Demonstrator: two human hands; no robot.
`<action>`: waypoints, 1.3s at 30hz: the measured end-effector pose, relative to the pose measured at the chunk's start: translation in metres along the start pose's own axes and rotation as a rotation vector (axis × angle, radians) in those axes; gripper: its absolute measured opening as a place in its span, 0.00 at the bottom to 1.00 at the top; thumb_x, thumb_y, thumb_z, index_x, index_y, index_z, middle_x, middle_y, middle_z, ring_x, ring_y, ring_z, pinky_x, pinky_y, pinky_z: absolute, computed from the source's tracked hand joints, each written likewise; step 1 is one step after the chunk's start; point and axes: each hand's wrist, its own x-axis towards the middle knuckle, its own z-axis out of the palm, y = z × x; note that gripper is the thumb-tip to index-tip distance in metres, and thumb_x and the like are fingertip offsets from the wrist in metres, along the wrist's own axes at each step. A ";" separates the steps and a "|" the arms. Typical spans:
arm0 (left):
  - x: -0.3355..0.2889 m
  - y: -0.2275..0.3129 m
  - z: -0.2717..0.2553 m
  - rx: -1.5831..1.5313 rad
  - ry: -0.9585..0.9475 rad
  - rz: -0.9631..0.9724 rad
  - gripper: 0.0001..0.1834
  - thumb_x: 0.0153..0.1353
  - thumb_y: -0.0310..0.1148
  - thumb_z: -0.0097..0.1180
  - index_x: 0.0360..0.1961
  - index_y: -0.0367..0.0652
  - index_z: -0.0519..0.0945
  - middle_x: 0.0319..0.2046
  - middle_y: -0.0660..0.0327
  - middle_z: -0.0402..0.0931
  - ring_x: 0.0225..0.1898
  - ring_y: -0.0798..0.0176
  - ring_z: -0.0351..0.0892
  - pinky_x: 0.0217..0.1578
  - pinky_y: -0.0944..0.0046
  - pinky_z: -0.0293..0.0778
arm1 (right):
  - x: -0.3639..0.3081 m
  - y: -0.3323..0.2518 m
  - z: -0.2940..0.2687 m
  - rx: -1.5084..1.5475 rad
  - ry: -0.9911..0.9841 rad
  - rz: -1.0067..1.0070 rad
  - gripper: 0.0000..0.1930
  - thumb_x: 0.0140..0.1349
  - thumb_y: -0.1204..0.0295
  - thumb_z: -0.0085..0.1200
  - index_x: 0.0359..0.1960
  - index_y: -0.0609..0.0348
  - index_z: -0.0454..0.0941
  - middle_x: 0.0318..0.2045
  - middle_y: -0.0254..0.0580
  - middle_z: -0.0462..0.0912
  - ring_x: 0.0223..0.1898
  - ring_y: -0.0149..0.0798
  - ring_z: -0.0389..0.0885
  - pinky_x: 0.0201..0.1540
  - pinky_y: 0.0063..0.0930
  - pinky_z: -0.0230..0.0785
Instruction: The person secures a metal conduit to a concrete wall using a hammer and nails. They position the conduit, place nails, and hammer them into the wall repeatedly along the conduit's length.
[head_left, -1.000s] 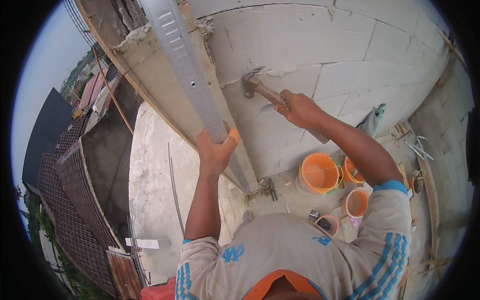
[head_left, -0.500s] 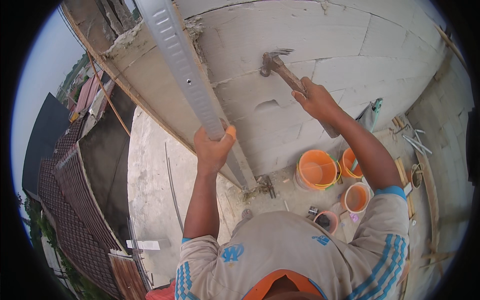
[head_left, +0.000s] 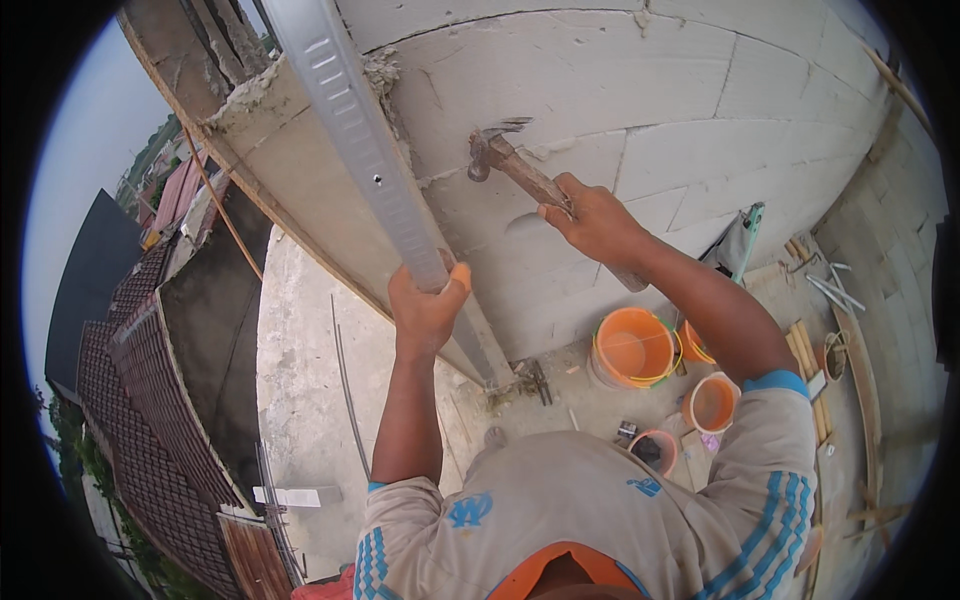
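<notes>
A long silver metal channel (head_left: 355, 130) runs up along the edge of a concrete column (head_left: 310, 190). Around its lower part my left hand (head_left: 430, 308) is wrapped, thumb across the front. My right hand (head_left: 597, 222) grips the wooden handle of a claw hammer (head_left: 520, 172). The hammer's dark head hangs in front of the pale block wall (head_left: 560, 60), to the right of the channel and apart from it. Below the hammer, a shallow notch (head_left: 530, 222) shows in the wall.
Orange buckets (head_left: 632, 345) and a pink tub (head_left: 654, 450) stand on the floor at right. A grey bag (head_left: 730, 243) leans by the wall. Wooden planks (head_left: 858, 400) lie farther right. Past the ledge (head_left: 300, 370) at left, tiled roofs (head_left: 160, 400) lie below.
My right hand has brought the hammer left and slightly down, closer to the channel. The left hand keeps its hold, shifting only slightly.
</notes>
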 end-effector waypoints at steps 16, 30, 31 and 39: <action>-0.001 -0.005 -0.014 0.006 0.061 0.014 0.08 0.50 0.24 0.59 0.31 0.40 0.74 0.26 0.67 0.70 0.28 0.72 0.68 0.30 0.70 0.65 | 0.026 -0.018 0.008 -0.190 -0.226 -0.019 0.18 0.68 0.58 0.48 0.45 0.63 0.68 0.31 0.58 0.80 0.37 0.59 0.81 0.41 0.51 0.70; 0.007 0.002 -0.012 -0.041 0.008 0.006 0.04 0.50 0.23 0.58 0.27 0.40 0.74 0.23 0.69 0.68 0.25 0.74 0.66 0.28 0.69 0.65 | -0.007 0.015 0.031 0.079 -0.151 0.024 0.19 0.66 0.59 0.52 0.46 0.64 0.68 0.28 0.55 0.80 0.34 0.53 0.81 0.37 0.45 0.70; 0.008 0.005 -0.010 -0.053 0.008 0.014 0.04 0.50 0.24 0.58 0.27 0.40 0.74 0.23 0.69 0.68 0.25 0.74 0.67 0.28 0.69 0.65 | -0.012 0.011 0.028 0.174 -0.089 0.038 0.19 0.66 0.59 0.53 0.46 0.64 0.69 0.27 0.53 0.80 0.32 0.50 0.81 0.36 0.44 0.70; 0.009 0.018 0.002 0.010 -0.005 0.027 0.05 0.52 0.28 0.59 0.27 0.39 0.75 0.23 0.68 0.70 0.26 0.73 0.68 0.28 0.68 0.65 | 0.018 -0.055 -0.068 0.430 0.230 -0.103 0.21 0.68 0.52 0.49 0.40 0.61 0.71 0.21 0.34 0.71 0.22 0.28 0.72 0.26 0.27 0.68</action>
